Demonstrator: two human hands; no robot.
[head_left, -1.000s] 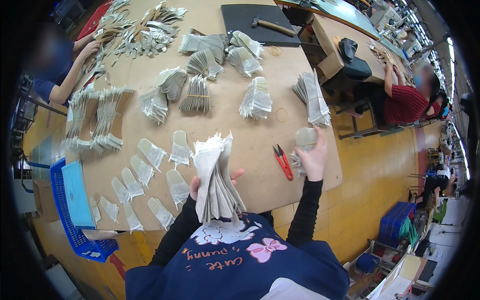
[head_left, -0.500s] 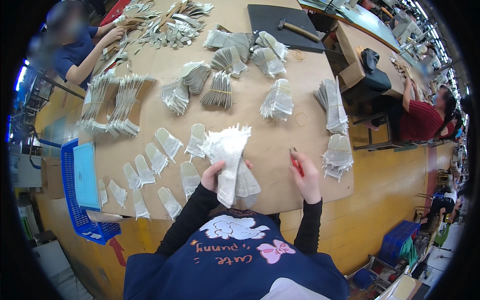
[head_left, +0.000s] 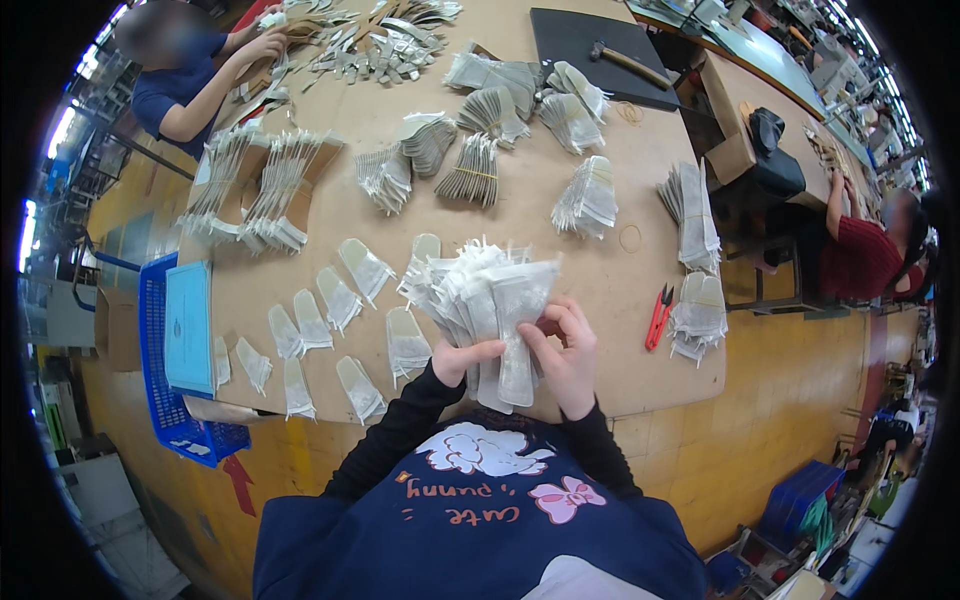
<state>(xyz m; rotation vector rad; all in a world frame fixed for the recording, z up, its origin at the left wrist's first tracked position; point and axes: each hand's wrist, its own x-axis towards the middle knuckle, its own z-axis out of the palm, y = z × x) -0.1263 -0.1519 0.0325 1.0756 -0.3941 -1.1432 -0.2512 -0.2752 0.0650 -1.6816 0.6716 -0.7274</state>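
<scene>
A fanned stack of grey-white fabric pieces (head_left: pixel 482 310), with rounded lower ends and frayed threads on top, is held above the near edge of the table. My left hand (head_left: pixel 462 358) grips it from the left, thumb across the front. On the other side my right hand (head_left: pixel 568 360) pinches the rightmost piece between thumb and fingers. Red-handled thread snips (head_left: pixel 659 318) lie on the table to the right, beside a bundle of similar pieces (head_left: pixel 698 315). Left of the stack, several single pieces (head_left: pixel 340 298) are laid out in loose rows.
Banded bundles (head_left: pixel 468 172) stand across the table's middle. A hammer (head_left: pixel 630 62) rests on a black board (head_left: pixel 560 45) at the back. A blue crate (head_left: pixel 155 330) with a light-blue lid-like panel (head_left: pixel 189 325) adjoins the left edge. A co-worker (head_left: pixel 180 90) handles strips at far left.
The snips have left my right hand and now lie on the table at right. That hand has moved left onto the stack, which is now spread out more. The view has shifted slightly.
</scene>
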